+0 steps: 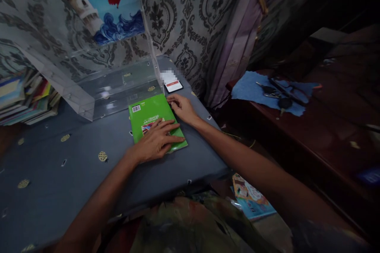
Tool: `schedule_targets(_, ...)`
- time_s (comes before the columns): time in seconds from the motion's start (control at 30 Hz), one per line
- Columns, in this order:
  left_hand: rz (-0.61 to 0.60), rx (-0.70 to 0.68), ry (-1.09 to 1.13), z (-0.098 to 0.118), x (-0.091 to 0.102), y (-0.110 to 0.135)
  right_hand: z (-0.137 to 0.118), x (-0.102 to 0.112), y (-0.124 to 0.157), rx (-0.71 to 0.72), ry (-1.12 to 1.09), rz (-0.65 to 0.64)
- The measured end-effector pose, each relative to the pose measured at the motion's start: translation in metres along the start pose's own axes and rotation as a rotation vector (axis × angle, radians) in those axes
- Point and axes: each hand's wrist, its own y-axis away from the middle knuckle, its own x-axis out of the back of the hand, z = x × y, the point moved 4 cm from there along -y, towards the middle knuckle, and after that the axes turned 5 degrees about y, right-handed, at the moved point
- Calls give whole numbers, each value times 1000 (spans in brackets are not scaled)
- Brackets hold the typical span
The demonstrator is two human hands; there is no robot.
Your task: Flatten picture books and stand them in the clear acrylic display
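Note:
A green book [152,106] lies on the grey tablecloth, its printed text upside down from where I look. My left hand [158,139] rests flat on the lower part of its cover, fingers spread, partly hiding a colourful picture. Beside the book's upper right edge, my right hand [183,108] lies with loosely bent fingers. Its fingertips are at that edge; whether they press on it I cannot tell. A clear plastic stand [86,104] with upright sides is just behind the book. Past my right hand lies a phone-like device [173,85] with a lit screen, partly pixelated.
Stacked books [29,97] stand at the table's left end. To the right, a dark red table [323,138] bears a blue cloth [251,87] with keys and glasses on it. Below the table edge are more books [255,201]. Patterned wallpaper [184,16] and a curtain [234,47] close the back.

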Motion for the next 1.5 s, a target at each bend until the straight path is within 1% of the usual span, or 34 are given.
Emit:
schedule_targets(0.13,4,6,3,3,1,-1,-1,0,0,-7,15,-8)
schedule_targets(0.27,-12,3,-39,13,1,-2,-4,1,2,19,65,-5)
schedule_targets(0.33,-11,10,-61,19,-1,-1,-7,1,4,44,117,-12)
schedule_targets(0.43,22,52,-85,26,-5,3,-13,0,7,96,216,-28)
schedule_targets(0.6,70,101,-163,30,-15,13,-26,-4,16,163,387,-62)
schedule_targets(0.7,81,118,-186,32,-18,20,-32,-6,27,186,465,-88)
schedule_targets(0.8,111,154,-197,36,-21,28,-37,-5,43,210,494,-103)
schedule_targets(0.97,215,245,-252,46,-29,46,-50,3,74,260,553,-119)
schedule_targets(1.17,317,300,-307,54,-33,67,-71,8,105,344,620,-152)
schedule_targets(1.3,372,343,-311,55,-33,85,-78,10,117,388,658,-167)
schedule_targets(1.4,400,382,-304,53,-34,100,-84,10,127,430,646,-218)
schedule_targets(1.5,425,409,-299,51,-34,115,-93,5,139,491,666,-263)
